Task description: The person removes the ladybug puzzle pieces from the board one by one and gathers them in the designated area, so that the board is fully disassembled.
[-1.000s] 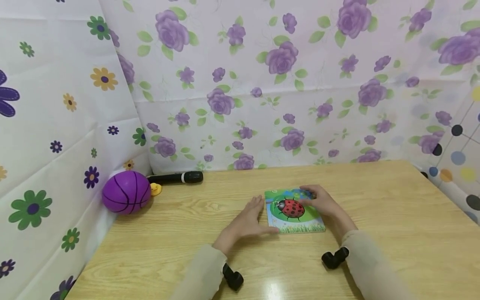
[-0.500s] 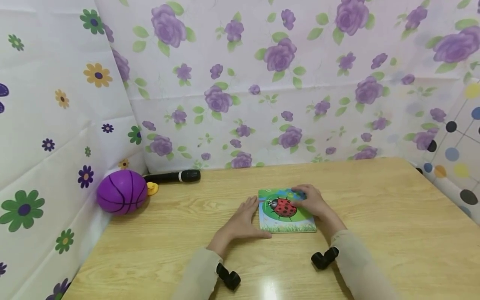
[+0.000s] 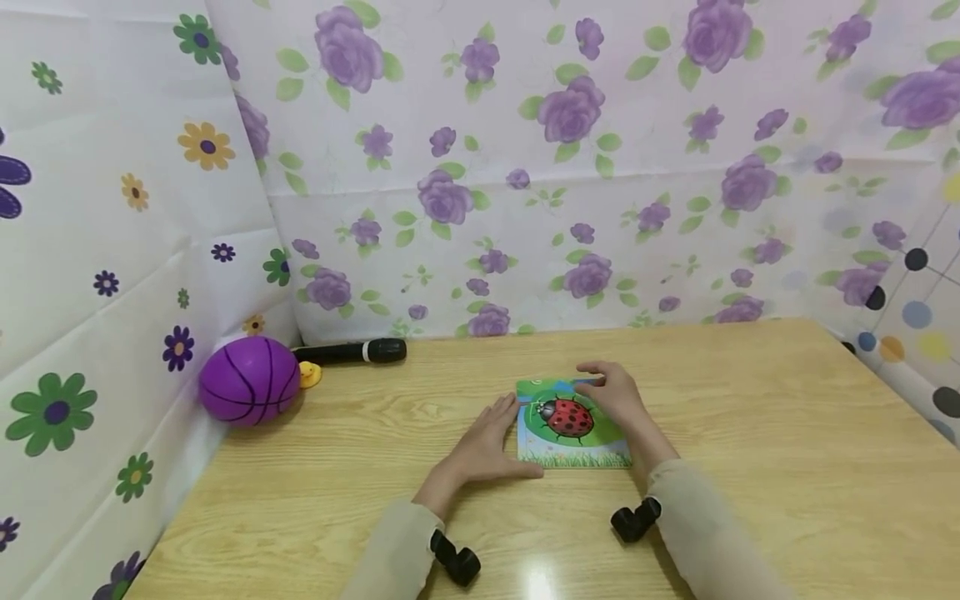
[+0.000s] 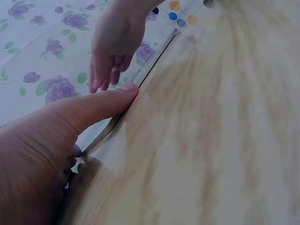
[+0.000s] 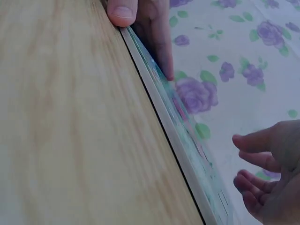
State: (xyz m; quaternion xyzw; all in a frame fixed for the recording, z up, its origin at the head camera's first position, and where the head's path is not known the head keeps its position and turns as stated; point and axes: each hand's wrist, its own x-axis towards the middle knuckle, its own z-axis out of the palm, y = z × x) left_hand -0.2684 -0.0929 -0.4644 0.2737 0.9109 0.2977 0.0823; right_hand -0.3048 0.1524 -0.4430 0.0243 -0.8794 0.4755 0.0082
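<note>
A thin square board with a ladybug picture (image 3: 567, 419) lies flat on the wooden table (image 3: 360, 467). My left hand (image 3: 480, 450) frames its near left corner, fingers stretched along the left side and thumb straight along the near edge. In the left wrist view that thumb (image 4: 103, 105) touches the board's edge. Above the far right part of the board hovers my right hand (image 3: 618, 400), its fingers loosely bent and nothing held. The right wrist view shows this right hand (image 5: 274, 171) apart from the board (image 5: 180, 136).
At the table's far left stand a purple ball (image 3: 251, 382), a small yellow duck (image 3: 309, 375) and a black microphone (image 3: 352, 352). Flowered cloths (image 3: 450, 250) hang behind and to the left. Each wrist carries a black camera (image 3: 636, 521).
My right hand has lifted off the board's right side and shifted toward its far edge. My left hand stays at the near left corner. The view has swayed slightly.
</note>
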